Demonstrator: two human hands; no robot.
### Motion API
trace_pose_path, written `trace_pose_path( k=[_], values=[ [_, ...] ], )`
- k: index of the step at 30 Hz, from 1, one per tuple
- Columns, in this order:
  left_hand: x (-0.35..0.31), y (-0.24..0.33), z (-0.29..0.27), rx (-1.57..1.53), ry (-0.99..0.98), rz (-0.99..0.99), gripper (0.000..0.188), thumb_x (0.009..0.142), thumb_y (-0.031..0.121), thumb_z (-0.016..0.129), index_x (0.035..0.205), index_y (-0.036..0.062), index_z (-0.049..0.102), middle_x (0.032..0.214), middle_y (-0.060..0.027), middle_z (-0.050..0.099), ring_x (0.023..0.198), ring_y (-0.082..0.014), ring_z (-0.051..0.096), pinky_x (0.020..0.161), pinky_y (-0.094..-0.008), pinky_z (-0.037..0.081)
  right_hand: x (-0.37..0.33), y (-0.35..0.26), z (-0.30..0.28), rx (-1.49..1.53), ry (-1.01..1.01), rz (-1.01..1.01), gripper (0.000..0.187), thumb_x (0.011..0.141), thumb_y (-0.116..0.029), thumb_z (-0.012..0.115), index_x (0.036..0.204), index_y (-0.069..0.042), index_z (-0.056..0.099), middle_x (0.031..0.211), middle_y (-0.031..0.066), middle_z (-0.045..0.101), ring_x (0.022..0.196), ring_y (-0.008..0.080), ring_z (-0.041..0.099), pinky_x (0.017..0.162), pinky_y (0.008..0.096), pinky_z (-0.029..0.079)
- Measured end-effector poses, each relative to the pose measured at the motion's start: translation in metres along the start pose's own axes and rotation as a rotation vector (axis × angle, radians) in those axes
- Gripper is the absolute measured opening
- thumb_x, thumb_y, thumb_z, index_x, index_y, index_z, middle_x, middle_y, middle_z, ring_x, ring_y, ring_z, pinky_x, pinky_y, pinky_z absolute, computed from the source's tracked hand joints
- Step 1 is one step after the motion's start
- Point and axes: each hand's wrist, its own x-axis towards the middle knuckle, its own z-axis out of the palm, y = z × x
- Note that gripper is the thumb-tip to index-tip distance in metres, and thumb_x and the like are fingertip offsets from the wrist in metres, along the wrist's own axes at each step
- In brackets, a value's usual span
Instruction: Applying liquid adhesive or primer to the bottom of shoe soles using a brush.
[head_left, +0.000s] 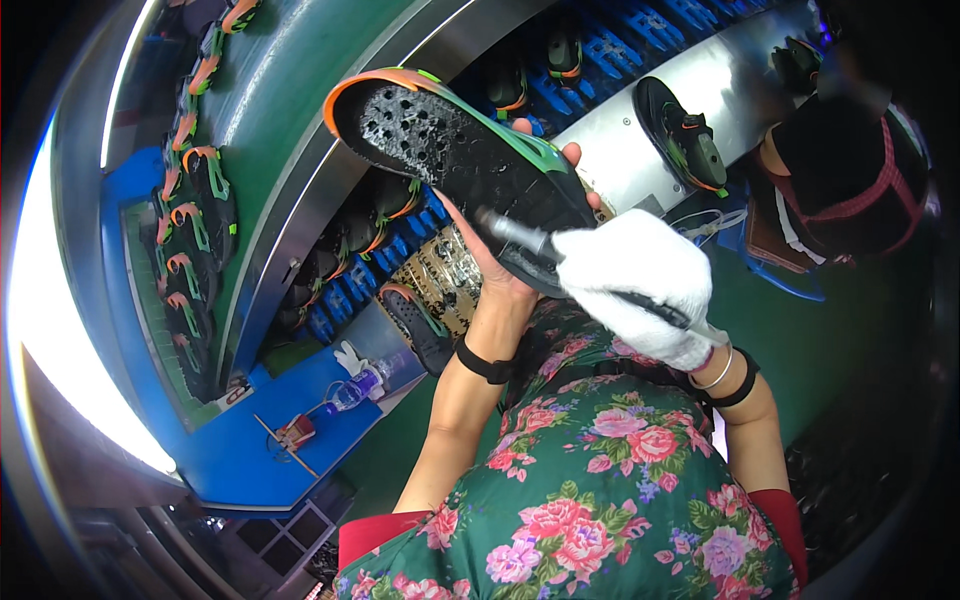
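Observation:
A black shoe sole (470, 170) with an orange and green rim is tilted up in front of me, its hollow inner side showing. The holes at its far end carry a wet-looking whitish coating. My bare left hand (492, 265) grips the sole from beneath, thumb along the near edge and fingertips showing past the far edge. In a white glove, my right hand (640, 285) is closed around a brush (525, 238) with a metal collar. The brush's tip, blurred, is over the sole's inner face; whether it touches cannot be made out.
More soles (205, 215) stand in a rack at the left, beside a green belt (275, 85). Another sole (415, 325) lies near my left forearm. A black shoe upper (685, 140) rests on a metal ledge. A bottle (355, 390) lies on a blue table (250, 465). A co-worker (840, 160) is at right.

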Motion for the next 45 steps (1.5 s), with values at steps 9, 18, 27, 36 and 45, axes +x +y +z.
trace_pose_path(
  k=[9,18,27,36,45],
  values=[
    [-0.001,0.002,-0.005,0.020,-0.010,-0.012,0.090,0.089,0.081,0.046,0.152,0.0168,0.043,0.150,-0.0109,0.048,0.133,-0.0416,0.051,0.095,-0.0677,0.050,-0.012,-0.006,-0.002,0.126,-0.054,0.098,0.024,0.075,-0.002,0.084,0.097,-0.007,0.078,0.097,0.0109,0.076,0.082,0.0246,0.072,0.073,0.0349,0.057],
    [-0.003,0.003,-0.009,0.110,0.049,-0.013,0.098,0.086,0.086,0.044,0.152,0.0129,0.041,0.146,-0.0119,0.050,0.125,-0.0413,0.057,0.093,-0.0618,0.054,-0.017,-0.004,-0.011,0.276,-0.103,0.121,0.026,0.076,-0.003,0.082,0.102,-0.007,0.077,0.099,0.0099,0.076,0.083,0.0252,0.072,0.072,0.0344,0.058],
    [-0.002,0.015,-0.018,0.182,0.022,-0.227,0.113,0.082,0.088,0.047,0.156,0.0043,0.030,0.152,-0.0192,0.043,0.119,-0.0482,0.056,0.094,-0.0574,0.055,-0.017,-0.006,-0.014,0.431,-0.163,0.282,0.016,0.073,-0.001,0.084,0.087,-0.007,0.079,0.095,0.0114,0.078,0.081,0.0238,0.073,0.071,0.0341,0.056],
    [0.005,0.020,-0.015,0.300,0.015,-0.344,0.106,0.084,0.084,0.049,0.156,0.0072,0.033,0.153,-0.0229,0.040,0.111,-0.0459,0.059,0.088,-0.0554,0.054,-0.024,-0.006,-0.014,-0.066,-0.227,-0.079,0.032,0.078,-0.005,0.081,0.110,-0.010,0.076,0.103,0.0091,0.076,0.081,0.0252,0.070,0.070,0.0352,0.057],
    [0.005,0.026,-0.013,0.214,-0.038,-0.529,0.091,0.096,0.065,0.049,0.158,0.0014,0.029,0.150,-0.0354,0.040,0.120,-0.0533,0.059,0.101,-0.0586,0.053,-0.019,-0.004,-0.024,-0.018,-0.282,-0.022,0.028,0.072,-0.003,0.083,0.099,-0.009,0.079,0.102,0.0103,0.077,0.083,0.0248,0.072,0.071,0.0340,0.057]
  ],
)
